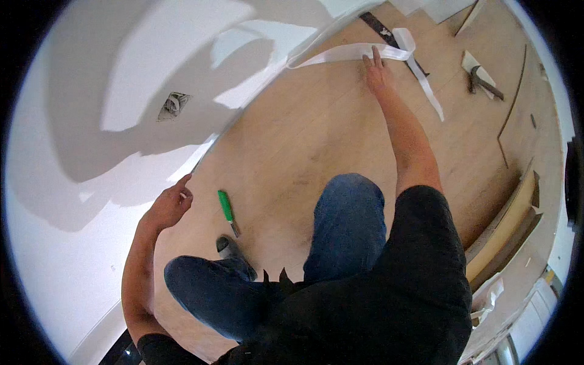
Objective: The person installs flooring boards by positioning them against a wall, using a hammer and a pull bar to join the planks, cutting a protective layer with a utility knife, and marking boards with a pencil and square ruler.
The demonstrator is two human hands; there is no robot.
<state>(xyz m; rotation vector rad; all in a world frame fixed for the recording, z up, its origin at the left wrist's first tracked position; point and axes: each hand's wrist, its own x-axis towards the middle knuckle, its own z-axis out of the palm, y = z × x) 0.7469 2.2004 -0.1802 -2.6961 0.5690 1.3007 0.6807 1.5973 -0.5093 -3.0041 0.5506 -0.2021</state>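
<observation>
My left hand (170,205) is low at the foot of the white wall (79,201). Its index finger reaches to the joint of wall and floor, the other fingers are loosely bent, and nothing shows in it. Far ahead, my right hand (379,74) stretches its parted fingers over a white strip (337,55), touching it. That strip runs from the wall's foot past the fingers, loops up, and trails its loose end on the floor. Between my left hand and my knees lies a green-handled tool (225,205) with a narrow metal blade.
On the wood-look floor (286,134), a dark flat bar (380,27) lies beneath the strip's loop. A hammer (485,83) rests on a pale piece farther right. A thin dark strip (514,100) and curved boards (502,225) lie at right. The wall has an outlet hole (174,106).
</observation>
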